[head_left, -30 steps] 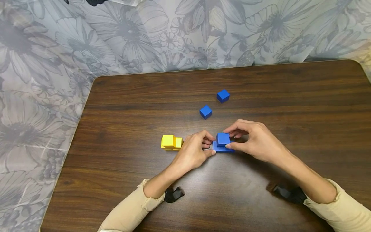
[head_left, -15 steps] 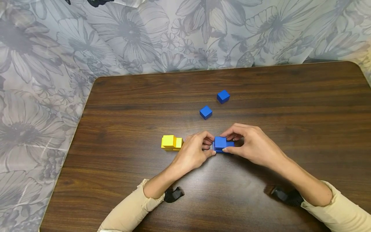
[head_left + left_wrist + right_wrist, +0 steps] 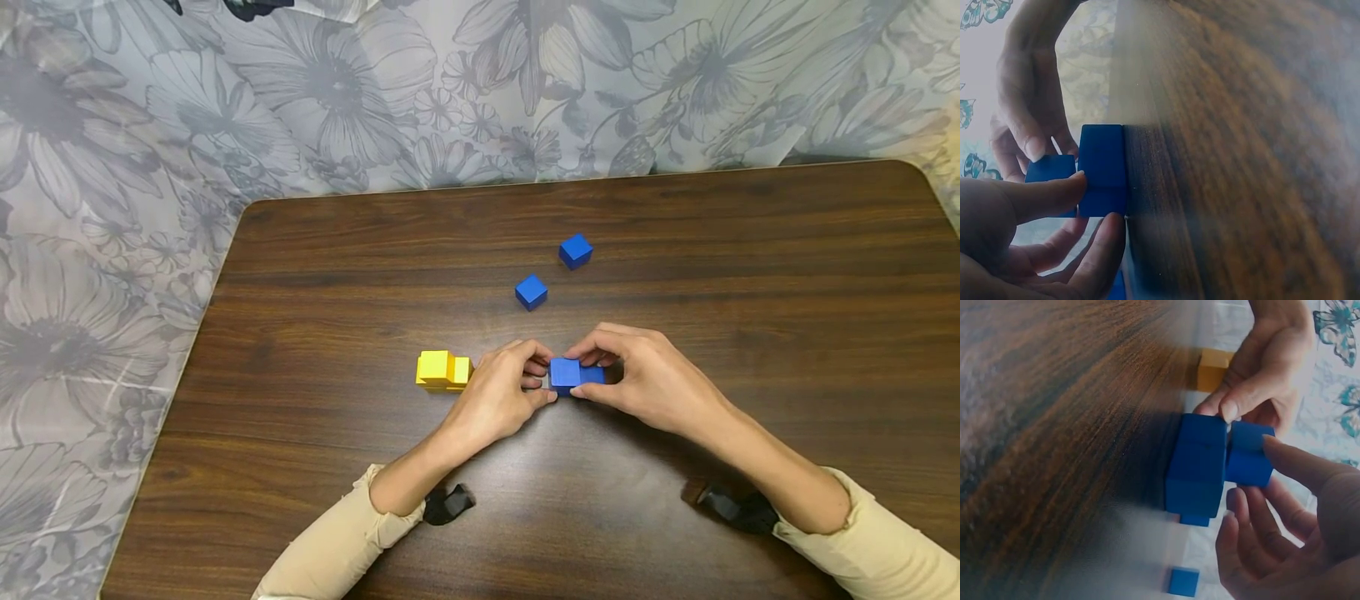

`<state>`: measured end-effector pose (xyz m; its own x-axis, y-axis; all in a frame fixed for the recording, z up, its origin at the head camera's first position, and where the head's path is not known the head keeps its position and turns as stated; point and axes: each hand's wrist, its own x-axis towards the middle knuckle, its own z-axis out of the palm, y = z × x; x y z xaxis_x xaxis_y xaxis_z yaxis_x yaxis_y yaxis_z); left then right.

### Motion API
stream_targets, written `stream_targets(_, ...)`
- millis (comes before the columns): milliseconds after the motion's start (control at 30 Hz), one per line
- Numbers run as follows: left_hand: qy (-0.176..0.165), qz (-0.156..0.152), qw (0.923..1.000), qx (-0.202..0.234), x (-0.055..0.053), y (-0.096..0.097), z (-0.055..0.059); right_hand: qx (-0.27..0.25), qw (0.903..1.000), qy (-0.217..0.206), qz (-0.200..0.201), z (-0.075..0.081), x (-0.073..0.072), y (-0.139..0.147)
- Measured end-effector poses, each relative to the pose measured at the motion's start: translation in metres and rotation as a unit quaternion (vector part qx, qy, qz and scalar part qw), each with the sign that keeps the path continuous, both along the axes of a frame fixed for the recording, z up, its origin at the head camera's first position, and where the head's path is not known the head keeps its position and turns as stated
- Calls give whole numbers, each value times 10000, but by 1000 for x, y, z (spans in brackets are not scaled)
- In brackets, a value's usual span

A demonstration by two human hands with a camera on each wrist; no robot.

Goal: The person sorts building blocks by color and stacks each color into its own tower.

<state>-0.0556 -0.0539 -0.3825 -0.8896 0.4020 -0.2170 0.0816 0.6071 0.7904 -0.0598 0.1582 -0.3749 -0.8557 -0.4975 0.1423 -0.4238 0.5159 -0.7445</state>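
My right hand [image 3: 652,377] pinches a blue cube [image 3: 564,372] between thumb and fingers, over the left end of a low row of blue blocks [image 3: 592,374]. In the right wrist view a thin gap shows between this cube [image 3: 1249,456] and the row [image 3: 1194,472]; whether they touch anywhere I cannot tell. My left hand [image 3: 497,387] grips the row's left end, thumb on the near side and fingers on the far side. Seen from the left wrist, the row [image 3: 1102,159] sits on the tabletop with the left thumb and a fingertip against it.
Two loose blue cubes [image 3: 531,292] lie farther back on the brown wooden table [image 3: 337,275]. A stack of yellow blocks [image 3: 435,368] stands just left of the left hand. Floral cloth [image 3: 337,92] hangs behind the table's far edge.
My right hand has carried the blue cube left and toward me, from the row's middle to above its left end. The left hand has kept its place and grip.
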Motion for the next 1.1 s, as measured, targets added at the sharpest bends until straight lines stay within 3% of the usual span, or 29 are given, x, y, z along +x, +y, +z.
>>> stream_targets(600, 240, -77, 9997, -54, -1, -1, -3, 28, 9999, -98, -11, -2, 1, -2)
stream_targets(1100, 301, -83, 9995, -20, -1, -1, -4, 13, 9999, 96, 109, 2, 0, 0)
